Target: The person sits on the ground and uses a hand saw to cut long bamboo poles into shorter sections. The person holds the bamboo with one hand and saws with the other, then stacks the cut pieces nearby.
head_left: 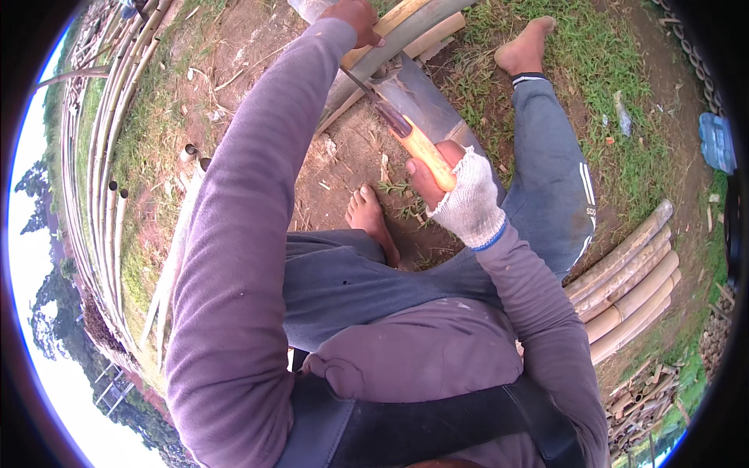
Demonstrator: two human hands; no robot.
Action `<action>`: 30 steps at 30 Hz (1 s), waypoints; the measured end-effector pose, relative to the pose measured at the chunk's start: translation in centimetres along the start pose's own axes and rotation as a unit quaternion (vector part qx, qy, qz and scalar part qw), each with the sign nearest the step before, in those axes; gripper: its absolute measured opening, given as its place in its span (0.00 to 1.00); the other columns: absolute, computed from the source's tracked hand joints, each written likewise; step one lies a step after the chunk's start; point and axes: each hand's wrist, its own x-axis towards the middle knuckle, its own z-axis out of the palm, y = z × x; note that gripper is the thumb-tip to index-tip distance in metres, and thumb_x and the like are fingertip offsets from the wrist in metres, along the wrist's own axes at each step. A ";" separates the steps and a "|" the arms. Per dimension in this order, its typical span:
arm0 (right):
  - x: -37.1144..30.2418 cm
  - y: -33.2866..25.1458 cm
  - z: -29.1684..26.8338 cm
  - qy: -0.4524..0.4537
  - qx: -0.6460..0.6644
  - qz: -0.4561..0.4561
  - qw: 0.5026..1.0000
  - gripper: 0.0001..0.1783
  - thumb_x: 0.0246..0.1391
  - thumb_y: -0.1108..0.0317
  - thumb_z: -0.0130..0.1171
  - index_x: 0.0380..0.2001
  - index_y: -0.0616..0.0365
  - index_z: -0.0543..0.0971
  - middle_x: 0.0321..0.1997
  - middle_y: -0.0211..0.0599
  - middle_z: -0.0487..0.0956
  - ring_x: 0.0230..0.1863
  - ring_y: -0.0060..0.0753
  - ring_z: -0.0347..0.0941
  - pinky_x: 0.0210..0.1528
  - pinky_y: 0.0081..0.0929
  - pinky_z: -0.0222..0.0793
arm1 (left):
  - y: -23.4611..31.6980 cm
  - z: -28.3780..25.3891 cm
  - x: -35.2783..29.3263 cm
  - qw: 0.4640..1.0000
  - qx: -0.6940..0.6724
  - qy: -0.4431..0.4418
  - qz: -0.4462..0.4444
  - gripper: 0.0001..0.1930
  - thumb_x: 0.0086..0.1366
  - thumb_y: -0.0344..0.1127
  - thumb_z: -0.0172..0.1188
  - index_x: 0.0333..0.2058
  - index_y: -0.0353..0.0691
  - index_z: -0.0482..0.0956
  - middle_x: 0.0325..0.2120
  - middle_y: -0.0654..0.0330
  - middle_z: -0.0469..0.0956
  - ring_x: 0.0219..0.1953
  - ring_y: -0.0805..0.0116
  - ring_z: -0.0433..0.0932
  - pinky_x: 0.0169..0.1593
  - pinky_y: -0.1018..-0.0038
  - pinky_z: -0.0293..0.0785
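Observation:
My right hand [466,195], in a white knitted glove with the fingertips bare, is closed round the orange wooden handle of a knife [425,148]. Its thin dark blade points up and left toward the split bamboo pieces [409,30] at the top; whether it touches them I cannot tell. At the upper edge my left hand [355,19] grips those pieces, its thumb showing and the other fingers mostly hidden. Beneath the pieces lies a thick grey bamboo pole [421,97], slanting down toward my right leg.
My bare feet rest on dirt and grass on either side of the thick pole. Several split bamboo lengths [628,285] lie at the right. Long bamboo poles [105,171] run along the left. A blue plastic water jug [716,143] and a chain [690,51] are at the far right.

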 end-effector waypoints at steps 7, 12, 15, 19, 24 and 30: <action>-3.7 0.0 -3.2 -0.033 0.031 0.025 0.999 0.10 0.64 0.66 0.72 0.36 0.63 0.83 0.23 0.41 0.77 0.21 0.42 0.75 0.26 0.38 0.68 | 3.7 -3.9 -1.7 0.994 0.020 -0.087 -0.059 0.25 0.59 0.57 0.76 0.47 0.46 0.90 0.46 0.50 0.89 0.52 0.48 0.87 0.57 0.54 0.82; -0.1 1.6 0.6 -0.011 0.020 0.036 0.999 0.15 0.63 0.59 0.72 0.36 0.59 0.83 0.25 0.51 0.81 0.25 0.56 0.80 0.27 0.47 0.72 | 8.2 -8.4 -4.7 0.980 -0.162 0.052 -0.102 0.30 0.64 0.48 0.72 0.60 0.36 0.79 0.51 0.40 0.86 0.56 0.42 0.86 0.62 0.55 0.81; -0.6 2.4 1.0 0.018 0.083 0.049 0.995 0.14 0.65 0.61 0.72 0.37 0.63 0.83 0.20 0.42 0.75 0.19 0.38 0.72 0.26 0.38 0.67 | 13.0 -9.4 -4.8 0.952 -0.273 0.131 -0.055 0.27 0.66 0.41 0.67 0.58 0.31 0.74 0.41 0.38 0.88 0.45 0.37 0.88 0.53 0.53 0.83; -0.5 2.3 1.2 0.022 0.012 0.028 0.999 0.14 0.61 0.60 0.73 0.34 0.59 0.82 0.24 0.53 0.80 0.25 0.61 0.79 0.28 0.49 0.73 | 21.9 -9.3 -4.4 0.948 -0.281 0.150 -0.030 0.23 0.67 0.36 0.63 0.57 0.34 0.71 0.40 0.34 0.86 0.47 0.32 0.86 0.54 0.45 0.82; -2.7 4.6 2.5 0.022 0.020 0.018 0.999 0.12 0.55 0.67 0.74 0.39 0.61 0.83 0.33 0.49 0.84 0.36 0.61 0.83 0.38 0.50 0.75 | 31.4 -11.8 -3.4 0.926 -0.348 0.134 0.059 0.31 0.69 0.47 0.67 0.64 0.37 0.71 0.50 0.41 0.85 0.54 0.38 0.83 0.59 0.48 0.80; -0.5 3.1 1.3 0.009 0.034 -0.011 0.999 0.13 0.66 0.67 0.67 0.48 0.64 0.82 0.35 0.44 0.86 0.33 0.40 0.82 0.38 0.36 0.75 | 23.5 -14.0 -12.6 0.909 -0.228 0.238 0.256 0.30 0.70 0.55 0.67 0.62 0.43 0.74 0.49 0.53 0.81 0.59 0.49 0.79 0.59 0.53 0.78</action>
